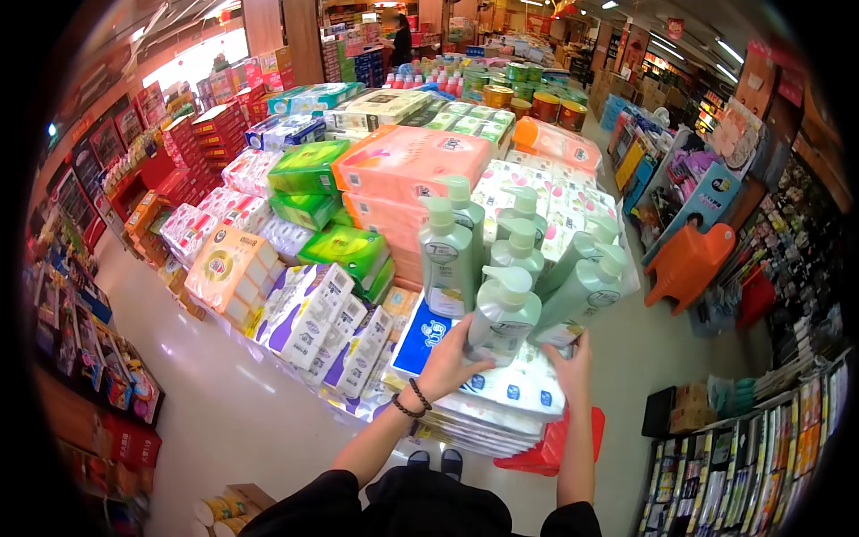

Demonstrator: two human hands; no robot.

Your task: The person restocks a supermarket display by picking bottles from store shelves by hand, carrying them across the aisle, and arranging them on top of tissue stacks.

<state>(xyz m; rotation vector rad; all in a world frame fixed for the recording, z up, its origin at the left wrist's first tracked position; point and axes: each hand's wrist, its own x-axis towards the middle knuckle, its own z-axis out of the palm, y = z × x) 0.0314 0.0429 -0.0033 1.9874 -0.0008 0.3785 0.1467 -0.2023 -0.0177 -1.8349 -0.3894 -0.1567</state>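
Note:
Several pale green pump bottles stand in a cluster on stacked white tissue packs. Around the lower left side of the front pump bottle wraps my left hand, a dark beaded bracelet on its wrist. My right hand grips the base of the right-hand pump bottle, which leans to the right; some of its fingertips are hidden. Behind these are another pump bottle at the left and a pump bottle farther back. A blue-fronted tissue pack lies left of my left hand.
Peach tissue packs, green packs and purple-white packs pile up to the left. A red stool is beneath the stack at right. An orange plastic chair and shelves line the right side. Another person stands far back.

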